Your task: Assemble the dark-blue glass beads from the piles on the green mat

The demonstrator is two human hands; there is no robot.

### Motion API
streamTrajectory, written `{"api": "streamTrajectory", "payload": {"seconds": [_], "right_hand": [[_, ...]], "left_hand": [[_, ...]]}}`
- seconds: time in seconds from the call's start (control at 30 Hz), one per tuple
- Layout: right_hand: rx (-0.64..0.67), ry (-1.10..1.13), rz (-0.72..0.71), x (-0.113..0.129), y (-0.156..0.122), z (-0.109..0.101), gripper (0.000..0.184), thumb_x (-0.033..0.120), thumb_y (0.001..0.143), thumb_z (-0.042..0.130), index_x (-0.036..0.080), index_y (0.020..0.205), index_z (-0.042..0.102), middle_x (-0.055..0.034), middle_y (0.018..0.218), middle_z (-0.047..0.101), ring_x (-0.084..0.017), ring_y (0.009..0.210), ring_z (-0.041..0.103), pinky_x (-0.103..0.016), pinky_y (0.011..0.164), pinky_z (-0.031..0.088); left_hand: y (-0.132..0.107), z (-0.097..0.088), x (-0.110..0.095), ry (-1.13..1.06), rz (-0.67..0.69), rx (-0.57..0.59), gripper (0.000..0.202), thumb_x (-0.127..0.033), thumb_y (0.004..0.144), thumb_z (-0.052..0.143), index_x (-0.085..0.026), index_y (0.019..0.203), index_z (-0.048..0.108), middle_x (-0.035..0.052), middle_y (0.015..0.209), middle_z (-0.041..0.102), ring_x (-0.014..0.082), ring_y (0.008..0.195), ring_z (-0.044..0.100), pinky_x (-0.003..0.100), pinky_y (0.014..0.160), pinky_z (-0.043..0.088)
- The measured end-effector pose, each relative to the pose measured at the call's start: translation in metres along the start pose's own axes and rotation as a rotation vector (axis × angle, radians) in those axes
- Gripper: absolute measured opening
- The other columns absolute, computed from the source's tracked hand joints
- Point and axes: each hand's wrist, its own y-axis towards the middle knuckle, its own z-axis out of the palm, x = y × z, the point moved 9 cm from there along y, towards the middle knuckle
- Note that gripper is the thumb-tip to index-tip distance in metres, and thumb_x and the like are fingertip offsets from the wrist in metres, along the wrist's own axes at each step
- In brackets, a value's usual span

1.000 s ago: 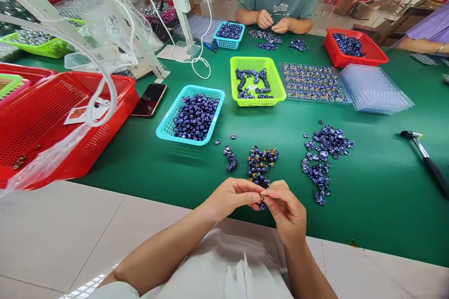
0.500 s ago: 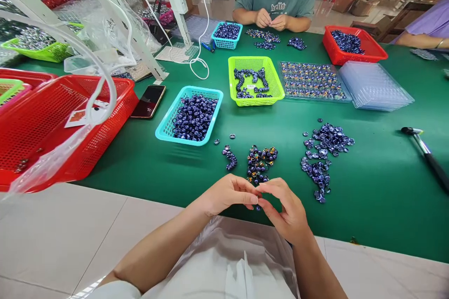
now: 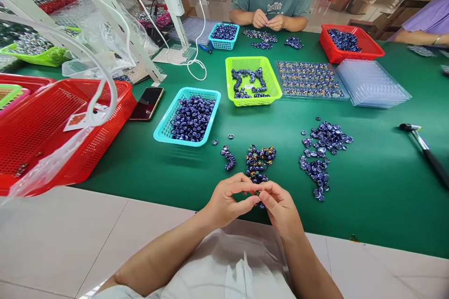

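My left hand and my right hand meet at the table's near edge. Their fingertips are closed together on a small shiny ring-like piece, mostly hidden by the fingers. Just beyond them lies a pile of dark-blue rings, some with gold-coloured tops. Left of that pile, a short curved row of dark-blue pieces rests on the green table. To the right spreads a heap of shiny dark-blue caps.
A cyan basket of rings and a lime basket stand ahead. Beyond are a tray of pieces, stacked clear trays and a red basket. A hammer lies right; a phone and large red basket left. A co-worker sits opposite.
My left fingers have spread into a wider arch and my right fingertips have closed in round the small piece, turning it. The camera view has shifted slightly.
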Motion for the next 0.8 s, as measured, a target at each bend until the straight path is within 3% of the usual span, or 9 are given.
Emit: {"api": "streamTrajectory", "payload": {"seconds": [0.17, 0.27, 0.37, 0.5, 0.6, 0.8], "right_hand": [[-0.030, -0.062, -0.059, 0.011, -0.001, 0.000, 0.016, 0.037, 0.093, 0.063, 0.023, 0.086, 0.067, -0.0007, 0.084, 0.063, -0.016, 0.081, 0.058, -0.028, 0.075, 0.049], [-0.075, -0.185, -0.081, 0.017, -0.003, -0.002, 0.014, 0.035, 0.094, 0.060, 0.023, 0.088, 0.066, -0.0003, 0.083, 0.061, -0.015, 0.078, 0.057, -0.027, 0.072, 0.048], [-0.134, -0.350, -0.106, 0.022, -0.007, -0.004, 0.013, 0.031, 0.095, 0.056, 0.023, 0.089, 0.064, -0.0008, 0.082, 0.063, -0.016, 0.077, 0.059, -0.028, 0.071, 0.049], [-0.217, -0.570, -0.246, 0.038, -0.013, -0.006, 0.013, 0.022, 0.094, 0.053, 0.024, 0.102, 0.063, -0.0051, 0.103, 0.066, -0.020, 0.095, 0.063, -0.032, 0.080, 0.052], [-0.174, -0.643, -0.353, 0.048, -0.016, 0.003, 0.022, 0.020, 0.092, 0.057, 0.025, 0.112, 0.062, -0.0073, 0.116, 0.064, -0.023, 0.110, 0.061, -0.036, 0.088, 0.053], [-0.135, -0.708, -0.480, 0.052, -0.016, 0.015, 0.018, 0.014, 0.092, 0.059, 0.025, 0.105, 0.064, -0.0058, 0.106, 0.067, -0.021, 0.101, 0.063, -0.039, 0.089, 0.052]], "left_hand": [[-0.002, -0.003, -0.001, 0.078, 0.034, -0.047, 0.022, -0.010, 0.078, 0.068, -0.016, 0.097, 0.078, 0.0040, 0.070, 0.071, 0.0146, 0.066, 0.063, 0.026, 0.064, 0.052], [-0.005, -0.006, 0.008, 0.071, -0.039, -0.100, 0.020, -0.009, 0.078, 0.065, -0.015, 0.093, 0.077, 0.0050, 0.073, 0.072, 0.0146, 0.065, 0.065, 0.023, 0.060, 0.052], [-0.010, -0.005, 0.022, 0.007, -0.144, -0.136, 0.015, -0.012, 0.079, 0.065, -0.015, 0.088, 0.077, 0.0066, 0.081, 0.075, 0.0160, 0.072, 0.070, 0.024, 0.066, 0.056], [-0.015, -0.005, 0.036, -0.050, -0.255, -0.172, 0.012, -0.017, 0.081, 0.068, -0.016, 0.088, 0.077, 0.0062, 0.085, 0.077, 0.0172, 0.078, 0.072, 0.026, 0.075, 0.058], [-0.018, -0.007, 0.041, -0.059, -0.297, -0.205, 0.010, -0.019, 0.080, 0.070, -0.016, 0.088, 0.075, 0.0059, 0.083, 0.077, 0.0178, 0.077, 0.072, 0.027, 0.076, 0.058], [-0.032, -0.003, 0.046, -0.131, -0.319, -0.231, 0.005, -0.017, 0.082, 0.069, -0.017, 0.086, 0.072, 0.0040, 0.083, 0.076, 0.0163, 0.078, 0.071, 0.025, 0.074, 0.058]]}}
